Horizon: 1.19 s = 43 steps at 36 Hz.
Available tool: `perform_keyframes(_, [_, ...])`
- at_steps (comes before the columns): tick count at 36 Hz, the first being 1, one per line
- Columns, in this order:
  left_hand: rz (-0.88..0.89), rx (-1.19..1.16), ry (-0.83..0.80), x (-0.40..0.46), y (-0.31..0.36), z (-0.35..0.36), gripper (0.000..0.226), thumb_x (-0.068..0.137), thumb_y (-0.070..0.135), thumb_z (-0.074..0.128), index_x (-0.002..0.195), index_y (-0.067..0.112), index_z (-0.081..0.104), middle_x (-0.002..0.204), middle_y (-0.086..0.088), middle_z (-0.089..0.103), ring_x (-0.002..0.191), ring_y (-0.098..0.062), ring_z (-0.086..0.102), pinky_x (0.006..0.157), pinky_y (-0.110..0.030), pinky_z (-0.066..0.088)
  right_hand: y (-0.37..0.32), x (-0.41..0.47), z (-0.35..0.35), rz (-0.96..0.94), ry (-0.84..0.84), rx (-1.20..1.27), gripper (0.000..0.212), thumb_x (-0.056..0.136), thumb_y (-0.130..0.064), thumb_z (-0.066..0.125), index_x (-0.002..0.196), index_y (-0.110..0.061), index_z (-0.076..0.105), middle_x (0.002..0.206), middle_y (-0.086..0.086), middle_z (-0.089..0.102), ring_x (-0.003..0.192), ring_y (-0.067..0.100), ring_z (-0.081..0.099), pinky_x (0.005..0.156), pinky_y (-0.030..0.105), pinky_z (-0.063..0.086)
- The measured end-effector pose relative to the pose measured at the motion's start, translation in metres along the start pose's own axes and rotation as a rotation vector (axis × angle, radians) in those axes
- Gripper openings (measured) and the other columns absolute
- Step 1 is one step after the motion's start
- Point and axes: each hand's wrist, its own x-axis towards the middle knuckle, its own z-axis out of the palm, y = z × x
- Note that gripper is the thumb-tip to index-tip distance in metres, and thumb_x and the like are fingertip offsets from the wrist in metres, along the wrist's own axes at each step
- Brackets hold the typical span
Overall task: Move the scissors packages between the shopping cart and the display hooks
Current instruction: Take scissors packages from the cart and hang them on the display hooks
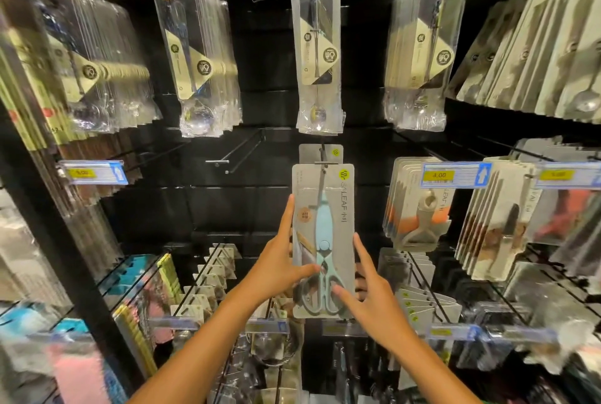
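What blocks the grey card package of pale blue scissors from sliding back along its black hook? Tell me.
Nothing visible does. The grey card scissors package, held by the left hand and right hand, hangs at the black wire hook; another grey card package already hangs behind it.

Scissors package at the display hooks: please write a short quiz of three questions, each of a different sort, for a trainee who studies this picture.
1. True or false: only one hand touches the scissors package.
2. Multiple choice: the hook to the left of the package, at about the height of its top, carries A) spoons, B) nothing, C) peelers.
3. Short answer: what number stands on the yellow price label to the right of the package?

Key
1. False: the left hand and the right hand each hold one side of it.
2. B.
3. 4.00.
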Motion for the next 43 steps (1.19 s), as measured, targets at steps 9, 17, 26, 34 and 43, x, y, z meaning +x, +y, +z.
perform_keyframes(9, [0.019, -0.075, -0.124, 0.041, -0.013, -0.007, 0.129, 0.088, 0.014, 0.078, 0.152, 0.040, -0.031, 0.159, 0.011, 0.030, 0.129, 0.009, 0.052, 0.099, -0.016, 0.049, 0.006, 0.036, 0.001, -0.017, -0.089, -0.079, 0.108, 0.095, -0.027, 0.066, 0.147, -0.058, -0.023, 0.158, -0.018, 0.036, 0.134, 0.004, 0.051, 0.110, 0.041, 0.048])
perform_keyframes(17, [-0.041, -0.085, -0.123, 0.070, -0.019, -0.013, 0.129, 0.083, 0.023, 0.082, 0.144, 0.058, -0.026, 0.159, 0.010, 0.030, 0.139, -0.017, 0.048, 0.110, -0.042, 0.048, 0.007, 0.071, -0.003, -0.007, -0.102, -0.111, 0.114, 0.093, -0.019, 0.068, 0.151, -0.049, -0.025, 0.146, -0.040, 0.022, 0.142, -0.001, 0.032, 0.109, 0.022, 0.034])
perform_keyframes(26, [-0.038, -0.100, -0.111, 0.099, -0.027, -0.014, 0.123, 0.079, 0.029, 0.083, 0.140, 0.061, -0.018, 0.160, 0.011, 0.020, 0.141, -0.009, 0.037, 0.113, -0.038, 0.042, 0.017, 0.107, 0.001, 0.046, -0.073, -0.129, 0.117, 0.089, -0.024, 0.071, 0.154, -0.042, -0.024, 0.160, -0.009, 0.033, 0.137, 0.006, 0.043, 0.111, 0.034, 0.041])
perform_keyframes(34, [-0.036, -0.134, -0.110, 0.111, -0.035, -0.016, 0.122, 0.077, 0.037, 0.085, 0.144, 0.061, -0.015, 0.165, 0.006, 0.018, 0.149, -0.018, 0.032, 0.113, -0.035, 0.042, 0.028, 0.123, 0.006, 0.059, -0.048, -0.090, 0.119, 0.086, -0.031, 0.075, 0.152, -0.048, -0.022, 0.161, -0.002, 0.032, 0.141, 0.014, 0.042, 0.115, 0.048, 0.041])
perform_keyframes(43, [-0.040, 0.210, -0.032, 0.076, -0.055, -0.025, 0.098, 0.093, 0.026, 0.072, 0.162, 0.032, 0.002, 0.168, 0.008, 0.012, 0.153, -0.006, 0.015, 0.119, -0.025, 0.019, 0.032, 0.097, 0.010, 0.064, 0.063, -0.232, 0.093, 0.093, -0.024, 0.070, 0.160, -0.036, 0.006, 0.164, -0.006, 0.017, 0.150, 0.018, 0.026, 0.118, 0.037, 0.028])
